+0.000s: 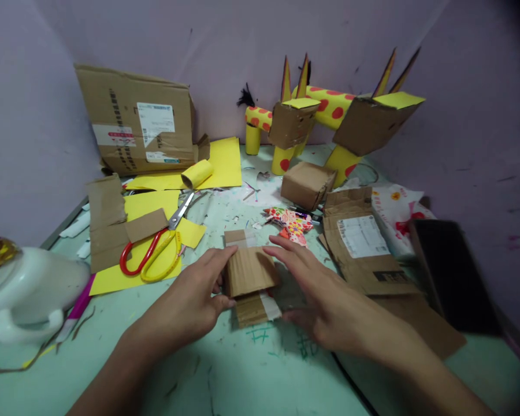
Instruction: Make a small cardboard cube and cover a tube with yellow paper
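Left of the grip I see a white mug, a purple marker just beside it and, a little farther out, scissors — one loop red, one yellow. Beyond the grip, by the wall, a labelled shipping carton stands to the left; to the right stand a small spotted animal figure and a larger spotted animal figure, both boxy-headed. Right of the grip — a dark-screened smartphone.

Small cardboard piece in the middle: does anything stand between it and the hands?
Nothing visible stands in the way: the left hand touches the left side of the cardboard piece, and the right hand is open at its right; contact there is unclear.
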The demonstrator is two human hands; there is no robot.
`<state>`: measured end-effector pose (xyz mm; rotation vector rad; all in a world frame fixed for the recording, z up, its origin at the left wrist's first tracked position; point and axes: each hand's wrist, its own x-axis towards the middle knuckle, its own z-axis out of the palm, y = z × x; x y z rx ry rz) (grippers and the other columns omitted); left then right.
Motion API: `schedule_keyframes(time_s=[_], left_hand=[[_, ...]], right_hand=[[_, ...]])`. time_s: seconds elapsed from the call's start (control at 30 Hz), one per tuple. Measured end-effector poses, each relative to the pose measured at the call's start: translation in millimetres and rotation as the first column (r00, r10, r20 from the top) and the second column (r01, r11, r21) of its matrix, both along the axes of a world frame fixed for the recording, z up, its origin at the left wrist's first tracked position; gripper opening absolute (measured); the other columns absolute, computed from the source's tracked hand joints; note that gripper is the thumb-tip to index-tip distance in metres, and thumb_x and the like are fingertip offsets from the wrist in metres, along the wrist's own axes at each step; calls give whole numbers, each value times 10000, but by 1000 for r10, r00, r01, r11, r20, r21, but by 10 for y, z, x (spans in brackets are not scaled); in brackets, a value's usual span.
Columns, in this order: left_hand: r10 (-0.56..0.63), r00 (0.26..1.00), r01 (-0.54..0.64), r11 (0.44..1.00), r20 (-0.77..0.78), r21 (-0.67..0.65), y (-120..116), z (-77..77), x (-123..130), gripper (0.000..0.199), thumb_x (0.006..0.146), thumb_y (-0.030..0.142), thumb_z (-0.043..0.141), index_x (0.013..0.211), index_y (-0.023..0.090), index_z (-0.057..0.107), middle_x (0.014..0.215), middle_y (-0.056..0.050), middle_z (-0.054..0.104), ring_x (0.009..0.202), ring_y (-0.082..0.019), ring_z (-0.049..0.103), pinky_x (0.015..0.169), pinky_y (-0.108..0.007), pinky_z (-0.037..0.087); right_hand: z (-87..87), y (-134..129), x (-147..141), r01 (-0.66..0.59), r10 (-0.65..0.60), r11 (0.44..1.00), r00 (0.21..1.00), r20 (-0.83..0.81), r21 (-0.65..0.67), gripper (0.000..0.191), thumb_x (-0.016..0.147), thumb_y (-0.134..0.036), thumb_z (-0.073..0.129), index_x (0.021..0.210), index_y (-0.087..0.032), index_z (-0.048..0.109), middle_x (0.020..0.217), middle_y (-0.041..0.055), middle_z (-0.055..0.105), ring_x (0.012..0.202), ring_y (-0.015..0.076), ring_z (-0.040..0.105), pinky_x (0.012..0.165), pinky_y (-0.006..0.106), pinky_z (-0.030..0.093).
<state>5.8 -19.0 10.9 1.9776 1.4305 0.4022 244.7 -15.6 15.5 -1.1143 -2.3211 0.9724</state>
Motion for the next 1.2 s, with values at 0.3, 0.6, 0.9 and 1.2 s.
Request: schedule_keyframes(time_s=[0.3, 0.6, 0.9, 1.2], left_hand=[[101, 994, -91, 981, 51, -171, 61, 107, 26, 737, 694, 129, 643, 1378, 232, 388, 1122, -44, 584, 869, -184, 595, 768, -293, 489], [57, 998, -55, 992, 14, -117, 55, 115, 15, 777, 766, 325, 599, 1446, 149, 265, 1464, -146, 318, 1118, -294, 519, 820, -367, 514], [49, 998, -51, 997, 37, 64, 24, 15, 69, 651, 775, 256, 601, 1382, 200, 373, 1351, -90, 493, 1206, -258, 473, 1031, -418, 386], [61, 996, -73, 981, 70, 177, -5, 16, 106, 520, 769, 217, 577, 1283, 164, 521, 1329, -136, 480, 1195, -257, 500, 932, -368, 482]], right_hand=[[-275, 31, -246, 196, -185, 981, 943, -277, 12, 485, 745, -364, 720, 1125, -215, 456, 1384, 180, 403, 1326, 306, 349, 1024, 501, 367], [-384, 100, -341, 362, -343, 931, 844, -413, -34, 205, 797, -310, 660, 898, -227, 502, 1134, 108, 576, 1060, 247, 554, 809, 380, 504], [-397, 77, -426, 434, -436, 894, 791, -430, -108, 205, 799, -338, 646, 898, -220, 511, 1024, 78, 594, 886, 218, 588, 711, 335, 510], [-465, 116, -402, 315, -375, 927, 806, -459, -204, 277, 763, -344, 689, 863, -246, 449, 1296, 121, 489, 1215, 265, 470, 883, 396, 461]])
